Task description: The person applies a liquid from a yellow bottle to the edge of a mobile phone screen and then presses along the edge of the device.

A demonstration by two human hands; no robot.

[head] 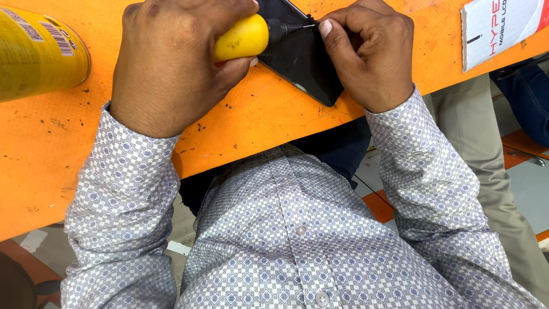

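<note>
While gripped — screwdriver [243, 38] inside left hand [171, 63]

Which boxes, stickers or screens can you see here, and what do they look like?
Yellow can: far left on the orange table, round, with a white barcode sticker.
White card package: top right corner, flat, red and dark print.
Phone: between both hands, flat black rectangle, dark surface.
</note>
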